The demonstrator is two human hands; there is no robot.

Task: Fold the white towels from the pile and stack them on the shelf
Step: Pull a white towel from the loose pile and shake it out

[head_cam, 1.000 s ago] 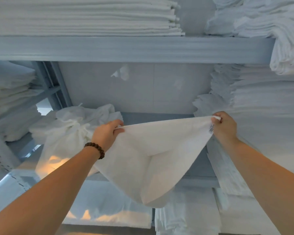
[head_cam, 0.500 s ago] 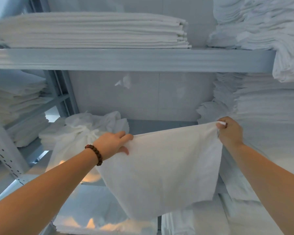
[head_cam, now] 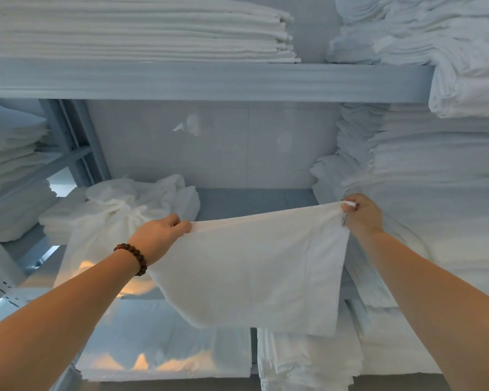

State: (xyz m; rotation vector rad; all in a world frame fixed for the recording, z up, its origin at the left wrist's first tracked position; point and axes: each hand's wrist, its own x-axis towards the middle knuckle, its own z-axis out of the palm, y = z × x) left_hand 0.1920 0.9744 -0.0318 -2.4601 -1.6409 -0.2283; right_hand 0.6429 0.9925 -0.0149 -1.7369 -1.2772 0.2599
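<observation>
We can read no text anywhere. A small tag (head_cam: 344, 220) at the towel (head_cam: 251, 263) corner beside our right hand (head_cam: 363, 214) bears dark print, too small to make out.

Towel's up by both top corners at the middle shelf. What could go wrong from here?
1. The right hand pinches only a corner tip of the towel; it could slip, spoiling the fold.
2. That hand is close beside the tall folded stack; a sideways move may nudge its ragged edges.
3. The bare shelf between that stack and the loose pile looks narrow; the folded towel might overlap either.
</observation>
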